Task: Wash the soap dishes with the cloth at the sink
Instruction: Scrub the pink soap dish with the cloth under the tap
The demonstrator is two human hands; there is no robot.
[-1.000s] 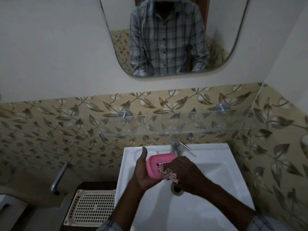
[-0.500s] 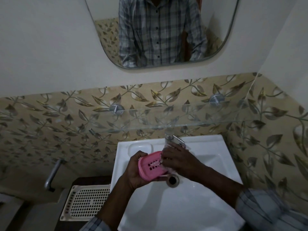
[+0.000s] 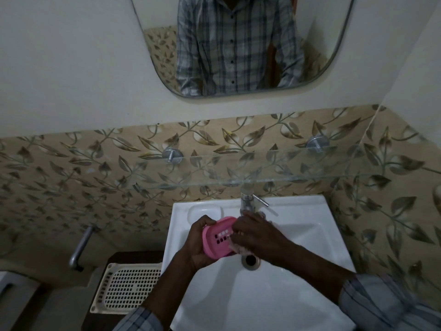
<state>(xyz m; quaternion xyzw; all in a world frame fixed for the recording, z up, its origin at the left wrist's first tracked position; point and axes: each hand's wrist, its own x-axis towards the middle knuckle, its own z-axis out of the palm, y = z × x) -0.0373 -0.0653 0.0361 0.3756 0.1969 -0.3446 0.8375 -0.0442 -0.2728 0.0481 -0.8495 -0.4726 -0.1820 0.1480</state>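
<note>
Sink (image 3: 298,237), white and rectangular, in the lower centre of the frame, drain (image 3: 250,259) just below the hands. Pink soap dish (image 3: 218,237) up over the basin, a little left of centre, tilted on edge with its slotted face toward the right. Left hand (image 3: 198,240) wrapped round the dish's left side, fingers curled together over the top rim, thumb under the lower edge. Right hand (image 3: 259,235) pressed against the slotted face, fingers bunched close together on a cloth (image 3: 235,247), only a pale scrap of it visible under the palm near the dish's lower right corner. Tap (image 3: 247,203) directly above the right hand, lever angled to the right; running water or not, cannot tell. Glass shelf (image 3: 238,175) across the leaf-patterned tiles (image 3: 71,177) above the sink. Mirror (image 3: 238,44) at the top of the frame, reflecting a checked shirt. Cream perforated tray (image 3: 128,287) at lower left beside the sink. Checked sleeve cuffs at the bottom edge.
</note>
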